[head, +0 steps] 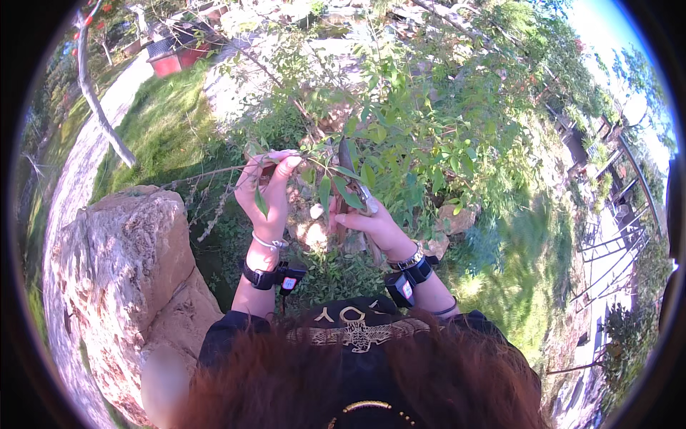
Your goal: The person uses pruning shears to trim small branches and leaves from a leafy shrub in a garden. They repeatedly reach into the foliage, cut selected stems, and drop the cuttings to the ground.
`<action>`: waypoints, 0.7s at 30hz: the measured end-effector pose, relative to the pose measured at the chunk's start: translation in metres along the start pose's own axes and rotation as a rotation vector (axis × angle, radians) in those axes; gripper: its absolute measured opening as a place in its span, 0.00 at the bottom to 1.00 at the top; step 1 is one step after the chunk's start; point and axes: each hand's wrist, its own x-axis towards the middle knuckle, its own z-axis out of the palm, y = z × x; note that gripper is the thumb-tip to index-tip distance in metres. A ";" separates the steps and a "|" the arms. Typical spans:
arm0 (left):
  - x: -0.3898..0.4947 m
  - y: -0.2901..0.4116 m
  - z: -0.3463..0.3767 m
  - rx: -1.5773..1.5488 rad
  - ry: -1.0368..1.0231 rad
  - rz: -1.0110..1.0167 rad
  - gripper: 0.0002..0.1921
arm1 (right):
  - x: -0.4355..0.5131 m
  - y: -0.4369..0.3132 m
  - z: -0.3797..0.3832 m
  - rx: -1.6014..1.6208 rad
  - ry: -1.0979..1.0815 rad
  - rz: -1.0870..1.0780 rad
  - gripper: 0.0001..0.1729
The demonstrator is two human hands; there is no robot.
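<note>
My left hand (270, 179) pinches a thin leafy branch (316, 161) between thumb and fingers, at the middle of the view. The branch runs on to the left past my wrist as a bare stem. My right hand (362, 217) is closed around the handles of what looks like pruning shears (347, 155), whose dark blade points up beside the green leaves. Leaves partly cover the tool, so whether its blades are apart I cannot tell. Both wrists carry straps with small devices. A leafy shrub (407, 134) spreads just beyond my hands.
A large rough boulder (128, 257) stands close on my left. Smaller rocks (455, 219) lie under the shrub. A bare grey trunk (96, 102) leans at the upper left, near grass and a pale path. Metal railings (613, 246) stand at the right.
</note>
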 end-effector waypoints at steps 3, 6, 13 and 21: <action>-0.005 0.001 -0.004 -0.004 0.023 -0.055 0.04 | -0.014 0.008 -0.004 -0.023 0.010 0.172 0.14; -0.011 0.000 0.001 -0.055 0.053 -0.113 0.04 | -0.015 0.008 -0.007 0.038 -0.013 0.161 0.13; -0.026 0.004 0.004 0.014 0.027 0.004 0.04 | 0.005 -0.009 -0.009 0.005 0.017 0.130 0.12; -0.023 -0.006 -0.005 0.005 0.101 -0.162 0.06 | 0.000 0.009 -0.008 -0.063 0.226 0.130 0.16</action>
